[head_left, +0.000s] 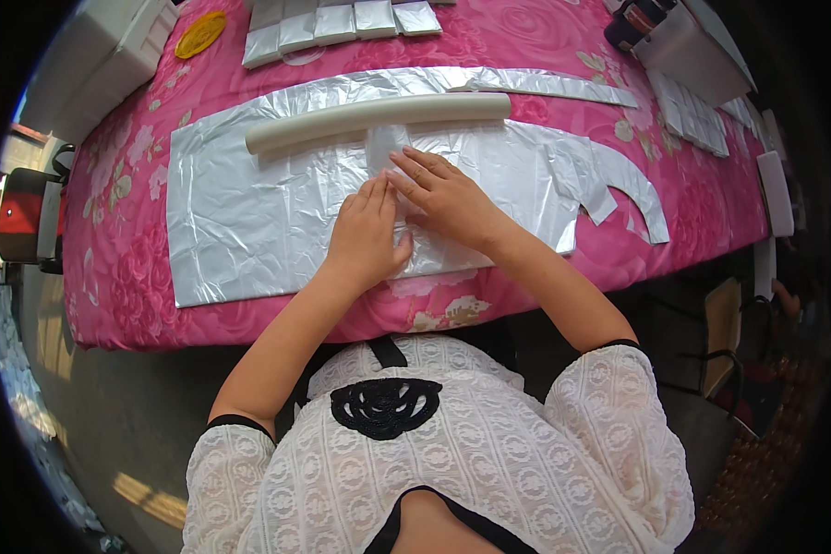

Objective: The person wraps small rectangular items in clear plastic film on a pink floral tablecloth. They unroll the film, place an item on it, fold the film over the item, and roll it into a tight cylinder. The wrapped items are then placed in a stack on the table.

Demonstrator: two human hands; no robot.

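Note:
A stack of silvery plastic sheeting (249,222) lies across the near side of the table. On its middle my left hand (369,226) rests with fingers stretched forward and thumb apart. My right hand (452,198) lies beside it, fingers extended, their tips close to the left fingertips. Under and just beyond the fingers is a small whitish, translucent flat piece (385,143); its near part is hidden by my hands. Beyond the hands a long pale tube (323,123) lies crosswise on the sheeting. Neither hand appears to grip anything.
The table has a pink floral cloth (120,268). Silver flat packets (342,23) sit in a row at the back, with more packets (683,111) at the right. A yellow disc (200,35) lies far left, near a white box (92,69). A dark bottle (632,23) stands back right.

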